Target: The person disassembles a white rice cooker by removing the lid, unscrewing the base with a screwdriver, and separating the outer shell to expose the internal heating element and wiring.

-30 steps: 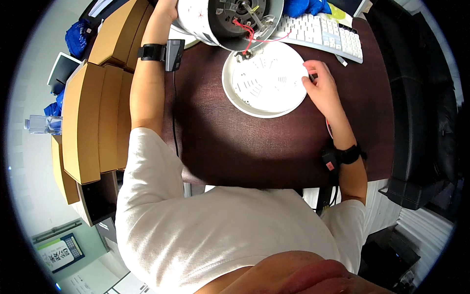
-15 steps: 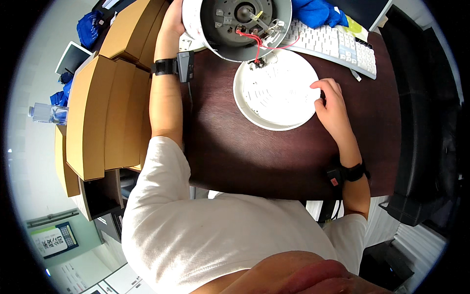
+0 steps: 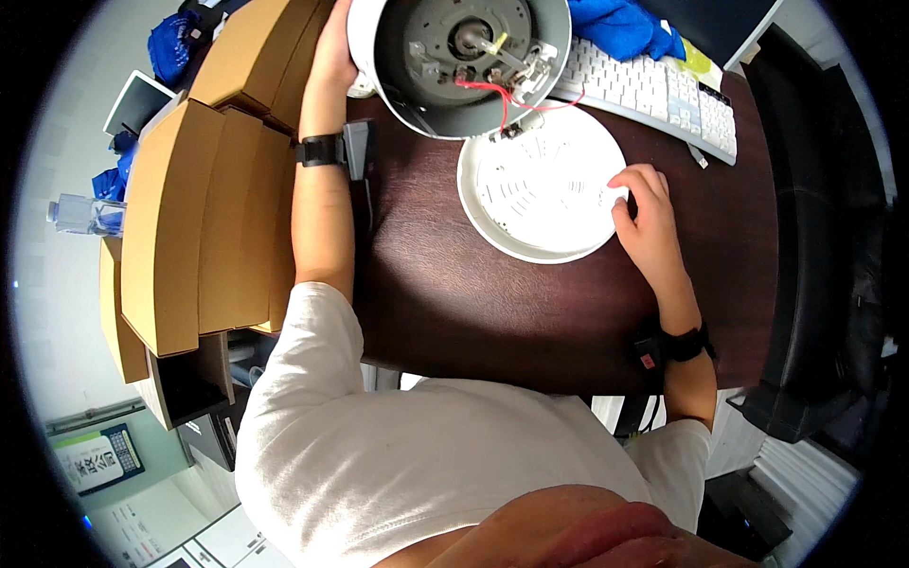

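My left hand (image 3: 333, 59) grips the side of a white, round appliance housing that looks like a rice cooker body (image 3: 362, 47). Its open underside faces up at a tilt, showing a grey metal interior (image 3: 431, 33) with terminals and a central round part. Red wires (image 3: 488, 87) run out of it across the lower rim. Just below lies a shallow white round base cover (image 3: 540, 204) with vent slots, its far edge hidden by the housing. The thumb and fingers of my right hand (image 3: 651, 227) close on the cover's right rim.
A white keyboard (image 3: 653, 95) with a loose cable end (image 3: 698, 156) lies at the far right, beside a blue cloth (image 3: 625, 28). Cardboard boxes (image 3: 166, 227) line the table's left side, with a plastic bottle (image 3: 85, 216) beyond them. A black sofa (image 3: 814, 265) stands right.
The housing has come slightly nearer and lower, overlapping the cover's far edge more. My right hand stays at the cover's rim. The whole view has shifted a little.
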A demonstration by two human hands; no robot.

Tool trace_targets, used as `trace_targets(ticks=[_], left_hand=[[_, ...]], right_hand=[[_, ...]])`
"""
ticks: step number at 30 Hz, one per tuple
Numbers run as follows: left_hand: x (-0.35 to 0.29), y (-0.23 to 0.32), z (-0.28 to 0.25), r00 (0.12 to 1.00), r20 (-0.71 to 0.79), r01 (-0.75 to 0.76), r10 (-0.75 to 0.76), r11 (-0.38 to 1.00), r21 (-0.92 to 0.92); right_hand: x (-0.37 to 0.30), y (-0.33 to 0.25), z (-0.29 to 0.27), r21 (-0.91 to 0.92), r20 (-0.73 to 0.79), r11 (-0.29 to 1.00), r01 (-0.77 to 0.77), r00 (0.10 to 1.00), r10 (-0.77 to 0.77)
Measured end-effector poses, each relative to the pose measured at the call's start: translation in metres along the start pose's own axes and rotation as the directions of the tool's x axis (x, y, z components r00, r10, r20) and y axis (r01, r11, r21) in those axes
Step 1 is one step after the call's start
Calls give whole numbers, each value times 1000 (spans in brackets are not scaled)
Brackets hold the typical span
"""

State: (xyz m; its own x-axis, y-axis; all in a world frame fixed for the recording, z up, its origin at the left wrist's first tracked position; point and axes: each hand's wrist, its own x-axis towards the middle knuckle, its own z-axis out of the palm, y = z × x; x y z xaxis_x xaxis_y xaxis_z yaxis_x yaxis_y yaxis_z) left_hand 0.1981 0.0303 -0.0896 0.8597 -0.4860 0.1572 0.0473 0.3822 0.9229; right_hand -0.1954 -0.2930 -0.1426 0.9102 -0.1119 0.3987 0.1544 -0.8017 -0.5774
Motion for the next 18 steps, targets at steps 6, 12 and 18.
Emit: trace_targets(ticks=[6,12,18], left_hand=[[-11,0,48,999,-12,-52,51,981,-186],[-5,0,35,997,-27,-70,68,995,-76],[-4,-1,34,991,-13,-131,130,990,-57]], right_hand=[[-3,-5,9,41,-69,969,-245,966,248],[1,-5,6,2,158,857,-516,846,509],[-6,-2,16,104,10,916,-388,921,389]])
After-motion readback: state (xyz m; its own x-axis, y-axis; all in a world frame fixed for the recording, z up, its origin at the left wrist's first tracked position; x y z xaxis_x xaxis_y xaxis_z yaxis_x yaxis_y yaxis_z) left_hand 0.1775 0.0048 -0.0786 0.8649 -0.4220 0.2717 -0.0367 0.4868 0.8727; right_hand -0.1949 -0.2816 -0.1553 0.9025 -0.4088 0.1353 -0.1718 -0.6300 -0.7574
